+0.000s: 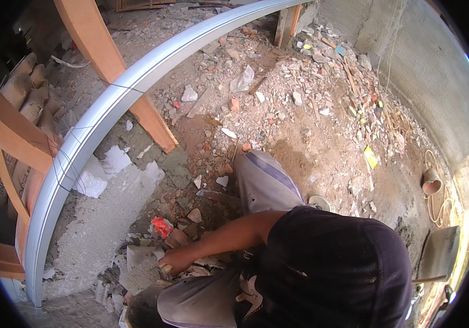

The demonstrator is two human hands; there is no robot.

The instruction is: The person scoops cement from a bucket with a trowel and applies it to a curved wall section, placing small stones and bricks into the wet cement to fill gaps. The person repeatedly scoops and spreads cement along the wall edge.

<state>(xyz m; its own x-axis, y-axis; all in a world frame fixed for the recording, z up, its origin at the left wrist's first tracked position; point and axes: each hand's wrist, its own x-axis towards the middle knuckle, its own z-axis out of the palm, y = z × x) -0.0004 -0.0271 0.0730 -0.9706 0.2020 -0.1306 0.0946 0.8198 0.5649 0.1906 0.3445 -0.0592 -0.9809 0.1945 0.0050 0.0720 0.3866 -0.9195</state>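
Note:
My right arm reaches down between my bent knees to the rubble. At its end my right hand is closed, with the fingers curled down and partly hidden. A small yellowish bit shows at the fingertips, and I cannot make out what they grip. Right beside the fingers is a flat grey piece, rough and mortar-smeared. A crumpled red wrapper and a brownish brick fragment lie just beyond the hand. My left hand does not show.
A long metal channel curves across the left, with thin wire around it and a wooden beam against it. Filled sacks are stacked behind. Broken rubble covers the ground up to a concrete wall. A clay-coloured pot lies right.

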